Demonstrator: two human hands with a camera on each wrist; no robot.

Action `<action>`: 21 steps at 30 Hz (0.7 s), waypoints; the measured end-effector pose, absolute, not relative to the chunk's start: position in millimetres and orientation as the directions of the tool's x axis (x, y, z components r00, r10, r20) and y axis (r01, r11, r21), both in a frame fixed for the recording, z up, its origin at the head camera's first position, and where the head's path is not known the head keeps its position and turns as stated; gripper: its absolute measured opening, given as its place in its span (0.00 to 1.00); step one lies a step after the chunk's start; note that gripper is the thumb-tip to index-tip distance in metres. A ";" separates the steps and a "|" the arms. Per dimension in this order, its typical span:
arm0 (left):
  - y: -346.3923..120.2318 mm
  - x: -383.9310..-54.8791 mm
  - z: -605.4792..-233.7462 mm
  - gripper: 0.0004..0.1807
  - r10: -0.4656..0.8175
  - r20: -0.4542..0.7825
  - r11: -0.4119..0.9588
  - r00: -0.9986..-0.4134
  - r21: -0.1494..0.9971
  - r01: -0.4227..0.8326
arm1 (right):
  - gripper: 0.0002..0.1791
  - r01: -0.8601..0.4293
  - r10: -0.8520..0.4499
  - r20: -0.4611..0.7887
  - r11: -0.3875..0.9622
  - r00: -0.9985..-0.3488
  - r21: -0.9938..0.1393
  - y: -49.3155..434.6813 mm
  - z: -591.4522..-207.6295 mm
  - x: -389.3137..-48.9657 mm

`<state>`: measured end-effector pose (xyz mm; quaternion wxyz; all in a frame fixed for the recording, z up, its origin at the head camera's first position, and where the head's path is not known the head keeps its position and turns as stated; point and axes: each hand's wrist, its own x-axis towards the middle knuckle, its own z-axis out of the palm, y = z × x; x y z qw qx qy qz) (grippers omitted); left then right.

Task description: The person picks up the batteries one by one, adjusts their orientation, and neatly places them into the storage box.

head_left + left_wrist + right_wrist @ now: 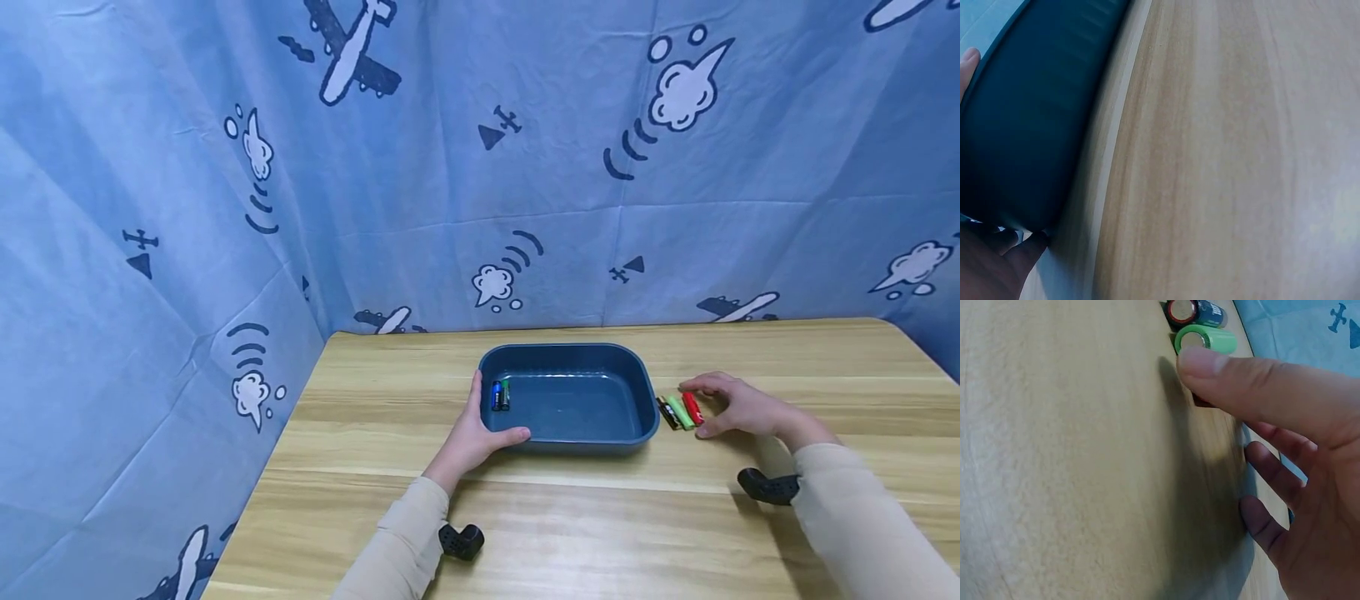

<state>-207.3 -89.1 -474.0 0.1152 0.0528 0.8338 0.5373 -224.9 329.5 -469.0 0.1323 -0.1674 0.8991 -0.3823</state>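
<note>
A dark blue plastic bin (pixel 577 442) stands on the wooden table. At its front left corner my left hand (pixel 472 433) grips it, thumb on the front rim and fingers along the left wall. Inside, near the left wall, a blue battery (pixel 497 396) and a dark green battery (pixel 506 395) lie side by side. Right of the bin are a black battery (pixel 667 413), a light green battery (pixel 681 412) and a red battery (pixel 693 408) in a row. My right hand (pixel 742 408) pinches the red battery by its ends; in the right wrist view the thumb (pixel 1260 387) hides most of it.
The wooden table (pixel 570 533) reaches back to a blue curtain (pixel 420 183) printed with planes and clouds. A black wrist device (pixel 461 542) is on the left arm and another black device (pixel 768 486) on the right.
</note>
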 end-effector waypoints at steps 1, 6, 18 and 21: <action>-89.0 -207.4 -474.3 0.62 0.212 -0.135 0.416 -0.968 0.909 -0.036 | 0.40 -0.201 -0.400 -0.107 0.651 -0.910 -0.732 328.8 -469.0 -224.6; -88.9 -207.6 -475.4 0.62 0.210 -0.137 0.409 -0.968 0.912 -0.041 | 0.41 -0.184 -0.373 -0.112 0.670 -0.921 -0.719 328.6 -471.7 -224.6; -87.3 -208.4 -475.9 0.62 0.212 -0.134 0.412 -0.968 0.910 -0.035 | 0.35 -0.139 -0.316 -0.118 0.682 -0.941 -0.718 329.9 -474.3 -225.6; -87.6 -208.2 -475.8 0.62 0.215 -0.130 0.412 -0.968 0.911 -0.031 | 0.38 -0.105 -0.279 -0.142 0.710 -0.950 -0.696 330.1 -471.0 -225.0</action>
